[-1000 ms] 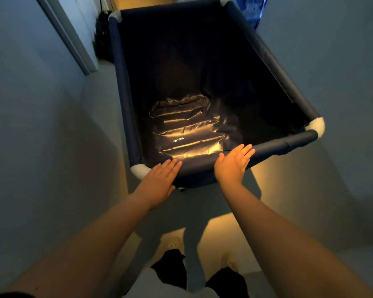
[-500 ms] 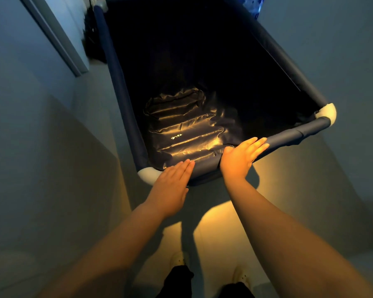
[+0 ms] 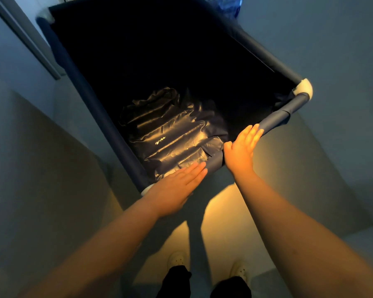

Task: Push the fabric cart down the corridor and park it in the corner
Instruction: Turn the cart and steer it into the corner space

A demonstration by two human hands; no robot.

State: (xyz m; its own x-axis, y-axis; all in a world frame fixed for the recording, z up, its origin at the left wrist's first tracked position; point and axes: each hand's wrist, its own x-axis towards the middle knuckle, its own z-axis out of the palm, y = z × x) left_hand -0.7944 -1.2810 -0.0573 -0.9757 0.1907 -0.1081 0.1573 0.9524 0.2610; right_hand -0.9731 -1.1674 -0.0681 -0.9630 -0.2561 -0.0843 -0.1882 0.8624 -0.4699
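Observation:
The fabric cart (image 3: 276, 119) is a dark navy bin on a tube frame with white corner joints, filling the middle of the view and skewed clockwise. Its floor holds crumpled shiny dark fabric (image 3: 172, 136). My left hand (image 3: 177, 190) lies flat, fingers straight, on the near rail by the near-left corner. My right hand (image 3: 241, 147) rests flat on the same rail further right, thumb hooked over the inner side. Neither hand wraps around the tube.
Pale walls close in on both sides of the narrow corridor. A door frame (image 3: 24, 37) runs along the left wall beside the cart's far-left corner. A blue patterned object (image 3: 230, 5) shows beyond the far right. My two light shoes (image 3: 179, 259) stand on the floor below.
The cart has rolled forward and turned further clockwise, its far-left corner now near the door frame. Both hands stayed flat on the near rail and travelled with it.

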